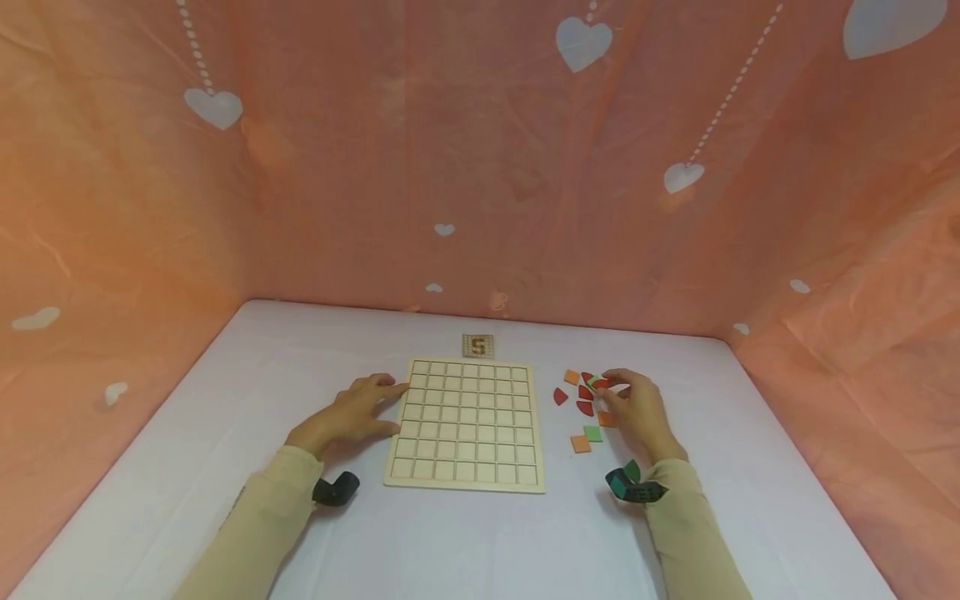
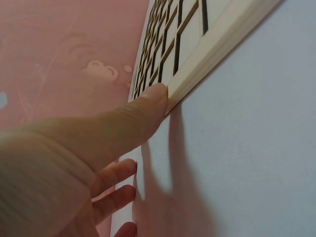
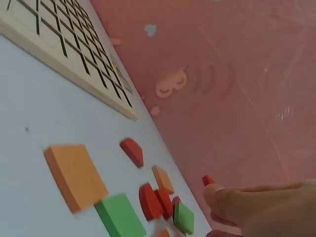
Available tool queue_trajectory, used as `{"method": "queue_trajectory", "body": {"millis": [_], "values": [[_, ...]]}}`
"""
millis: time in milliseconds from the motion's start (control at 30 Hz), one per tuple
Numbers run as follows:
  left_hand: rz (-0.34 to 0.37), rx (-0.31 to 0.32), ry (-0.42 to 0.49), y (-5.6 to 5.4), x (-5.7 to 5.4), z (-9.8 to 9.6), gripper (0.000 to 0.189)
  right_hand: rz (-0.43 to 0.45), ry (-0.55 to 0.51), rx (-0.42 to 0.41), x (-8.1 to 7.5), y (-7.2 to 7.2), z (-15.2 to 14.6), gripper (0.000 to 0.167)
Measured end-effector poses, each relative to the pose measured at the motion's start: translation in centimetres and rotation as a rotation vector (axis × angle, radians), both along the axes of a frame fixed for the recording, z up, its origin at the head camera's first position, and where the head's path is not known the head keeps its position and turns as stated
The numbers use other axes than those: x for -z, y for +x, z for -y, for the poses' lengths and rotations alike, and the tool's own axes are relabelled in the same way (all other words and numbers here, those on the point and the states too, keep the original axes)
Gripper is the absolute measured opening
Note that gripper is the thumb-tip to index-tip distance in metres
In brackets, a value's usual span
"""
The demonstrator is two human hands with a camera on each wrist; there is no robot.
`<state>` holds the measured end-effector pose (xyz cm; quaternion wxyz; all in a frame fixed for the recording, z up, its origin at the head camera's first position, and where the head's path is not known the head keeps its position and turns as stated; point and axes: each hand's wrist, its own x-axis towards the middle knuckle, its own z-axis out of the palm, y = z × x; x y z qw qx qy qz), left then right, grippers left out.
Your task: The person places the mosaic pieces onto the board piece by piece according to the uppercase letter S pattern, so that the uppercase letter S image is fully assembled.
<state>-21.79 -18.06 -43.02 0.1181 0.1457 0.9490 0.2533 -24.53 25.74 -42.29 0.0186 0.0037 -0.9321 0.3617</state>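
A pale wooden board (image 1: 539, 475) with a grid of square cells lies flat on the table. My left hand (image 1: 358, 410) rests at its left side, thumb and forefinger spread and touching the edge; in the left wrist view the thumb (image 2: 140, 111) meets the rim. At the right, my right hand (image 1: 636, 408) pinches a small red piece (image 3: 208, 180), mostly hidden by the fingers, above a loose group of pieces. Below it lie red quarter-circle pieces (image 3: 150, 202), orange squares (image 3: 75, 175) and green squares (image 3: 121, 216).
Behind the board lies a small patterned card (image 1: 477, 346). A dark green piece (image 1: 632, 471) shows beside the right wrist, partly covered by the wrist camera (image 1: 636, 487). The white table (image 1: 465, 550) is enclosed by an orange-pink curtain (image 1: 480, 167) with hearts.
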Motion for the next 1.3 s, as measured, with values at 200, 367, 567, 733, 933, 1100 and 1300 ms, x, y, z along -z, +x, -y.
{"method": "queue_trajectory", "body": {"millis": [200,367,567,733,933,1100,1300], "values": [[0.014,-0.008,0.022,0.1,-0.1,0.1,0.071,0.004,-0.005,0.006,-0.3,-0.2,1.2,0.039],[0.010,-0.013,0.033,0.1,0.2,0.2,0.071,-0.042,-0.031,-0.029,-0.2,-0.6,2.2,0.032],[-0.002,-0.009,0.032,0.0,0.1,0.2,0.071,-0.058,-0.221,-0.045,-0.1,-0.7,3.5,0.024],[0.003,-0.006,0.030,0.0,0.1,0.2,0.071,-0.116,-0.309,-0.069,0.1,-0.9,4.4,0.016],[0.008,-0.006,0.026,0.0,0.3,0.1,0.071,-0.129,-0.283,-0.130,0.4,-1.2,5.7,0.024],[0.008,-0.013,0.012,0.1,0.5,0.1,0.071,-0.071,-0.306,-0.143,0.7,-1.1,6.7,0.022],[0.020,-0.026,0.016,0.2,0.3,0.0,0.070,-0.060,-0.317,-0.128,0.6,-1.2,7.8,0.019]]}}
